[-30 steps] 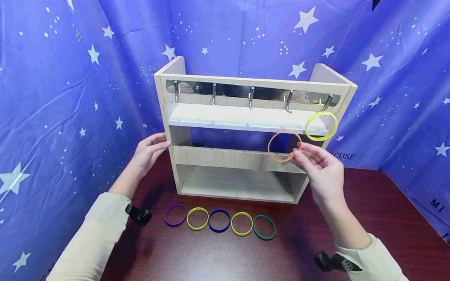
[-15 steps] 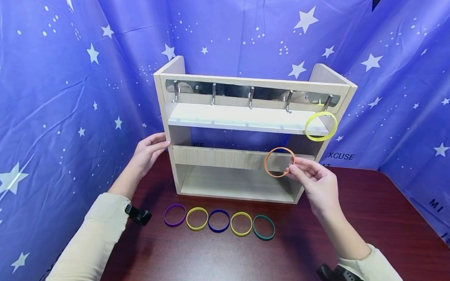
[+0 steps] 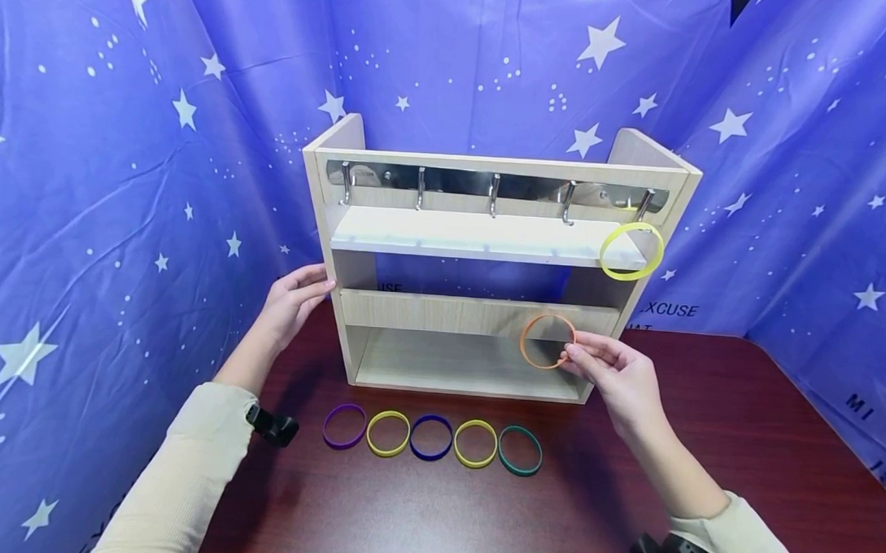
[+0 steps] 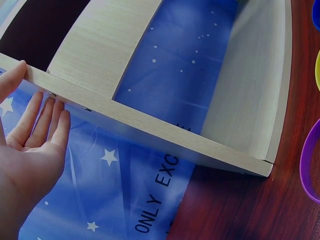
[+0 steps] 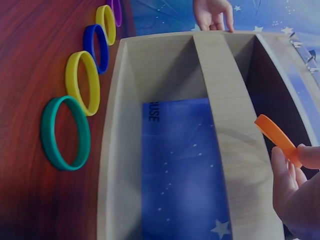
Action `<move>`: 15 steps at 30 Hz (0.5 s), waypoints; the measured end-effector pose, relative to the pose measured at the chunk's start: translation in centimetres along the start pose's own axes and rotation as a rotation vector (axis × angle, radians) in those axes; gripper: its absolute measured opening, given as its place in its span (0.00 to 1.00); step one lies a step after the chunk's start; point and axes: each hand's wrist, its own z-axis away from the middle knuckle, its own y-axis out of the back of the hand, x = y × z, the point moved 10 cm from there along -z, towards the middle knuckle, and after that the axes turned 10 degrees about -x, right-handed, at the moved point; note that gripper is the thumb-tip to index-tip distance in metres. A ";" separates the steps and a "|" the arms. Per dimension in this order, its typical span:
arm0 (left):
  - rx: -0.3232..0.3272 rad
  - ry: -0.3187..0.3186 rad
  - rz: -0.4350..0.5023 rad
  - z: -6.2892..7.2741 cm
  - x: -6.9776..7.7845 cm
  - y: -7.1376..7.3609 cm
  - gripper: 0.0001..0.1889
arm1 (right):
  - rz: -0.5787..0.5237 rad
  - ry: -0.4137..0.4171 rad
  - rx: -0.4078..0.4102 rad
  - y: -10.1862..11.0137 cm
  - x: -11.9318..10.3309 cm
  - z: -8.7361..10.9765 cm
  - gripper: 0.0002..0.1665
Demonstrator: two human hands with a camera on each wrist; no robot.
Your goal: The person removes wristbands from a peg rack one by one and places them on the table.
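Between the thumb and fingers of my right hand (image 3: pixel 622 382) an orange silicone wristband (image 3: pixel 523 344) is pinched, held in front of the rack's lower part. In the right wrist view the orange wristband stands edge-on near the crossboard. My left hand (image 3: pixel 290 305) touches the left side panel of the wooden rack (image 3: pixel 478 317), its thumb at the front edge; in the left wrist view the fingers (image 4: pixel 56 125) lie fairly straight along the panel's outside. A yellow wristband (image 3: pixel 630 276) hangs from the rightmost metal hook (image 3: pixel 645 205).
On the dark red table (image 3: pixel 427 520), a row of wristbands lies before the rack: purple (image 3: pixel 344 446), yellow (image 3: pixel 388 454), blue (image 3: pixel 430 457), yellow (image 3: pixel 475 465) and green (image 3: pixel 520 472). Several metal hooks line the rack's top rail. A blue star-patterned curtain (image 3: pixel 465 74) surrounds the table.
My right hand has moved down with the orange wristband, from just below the upper shelf to the lower compartment's height. The left hand stays against the rack.
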 end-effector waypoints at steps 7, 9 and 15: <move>-0.001 -0.008 0.007 -0.1 0.1 -0.1 0.15 | 0.013 -0.063 0.003 1.1 1.5 0.4 0.16; -0.002 -0.009 0.010 -0.1 0.1 -0.1 0.15 | 0.025 -0.079 0.003 1.3 1.8 0.6 0.16; -0.004 -0.006 0.006 -0.1 0.0 0.0 0.15 | 0.036 -0.130 0.012 2.2 3.0 1.2 0.15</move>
